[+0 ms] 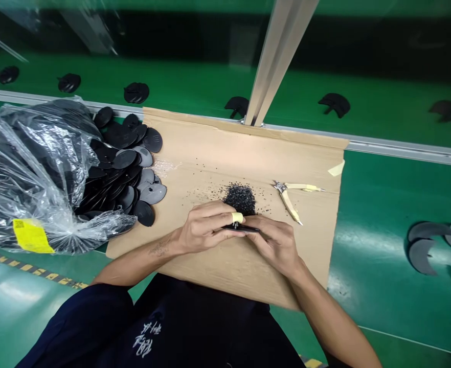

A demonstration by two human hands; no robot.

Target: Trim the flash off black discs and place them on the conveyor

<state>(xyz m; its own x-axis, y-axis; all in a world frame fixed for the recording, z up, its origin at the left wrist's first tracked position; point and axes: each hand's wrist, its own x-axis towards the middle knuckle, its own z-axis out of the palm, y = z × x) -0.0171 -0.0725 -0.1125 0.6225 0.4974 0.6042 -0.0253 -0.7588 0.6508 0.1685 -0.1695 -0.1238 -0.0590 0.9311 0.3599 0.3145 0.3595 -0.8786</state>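
A thin black plastic disc is held nearly edge-on between my two hands, above the cardboard. My left hand grips its left side, with pale yellow tape around one fingertip. The fingers of my right hand are closed on the right edge of the same disc. Just beyond the hands lies a heap of small black plastic bits. To the right of the heap, side cutters with tape-wrapped handles rest with the handles spread. Much of the disc's face is hidden by fingers.
Many loose black discs spill from a clear plastic bag at the left. The cardboard sheet covers the green table. A metal post rises at the back edge. Curved black pieces lie at the right.
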